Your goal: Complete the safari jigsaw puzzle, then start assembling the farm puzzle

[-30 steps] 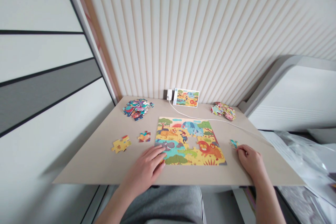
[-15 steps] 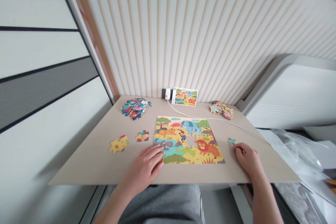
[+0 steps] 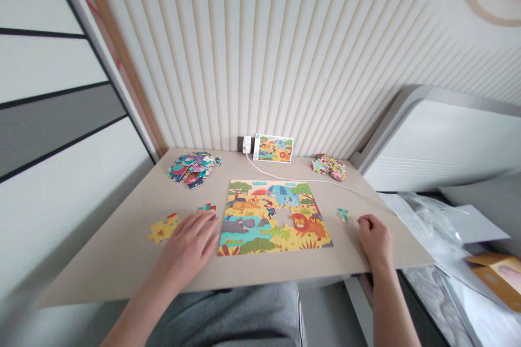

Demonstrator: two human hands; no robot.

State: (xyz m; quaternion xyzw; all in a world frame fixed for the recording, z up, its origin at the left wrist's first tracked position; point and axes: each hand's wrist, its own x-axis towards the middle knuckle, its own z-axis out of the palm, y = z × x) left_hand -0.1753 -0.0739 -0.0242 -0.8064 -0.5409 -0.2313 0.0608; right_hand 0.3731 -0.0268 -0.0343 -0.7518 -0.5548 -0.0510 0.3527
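Observation:
An animal jigsaw puzzle [image 3: 252, 227] lies on the table, with a gap right of its centre. My left hand [image 3: 189, 244] is left of it, palm down with fingers spread, partly over a small multicoloured piece [image 3: 208, 209]. Just beyond its fingers on the left lies a yellow piece [image 3: 163, 229]. On the right, my right hand [image 3: 375, 239] rests with curled fingers on the table; whether anything is inside is hidden. A blue and yellow piece [image 3: 344, 216] lies a little left of that hand, apart from it.
Piles of pieces sit at the back left [image 3: 193, 169] and back right [image 3: 329, 166]. A picture card [image 3: 273, 148] leans on the wall beside a white charger [image 3: 246, 144], whose cable [image 3: 293, 178] crosses behind the puzzle.
My left hand has moved left, off the puzzle and onto the small piece. My right hand has drawn away from the blue and yellow piece. The camera view has turned rightward.

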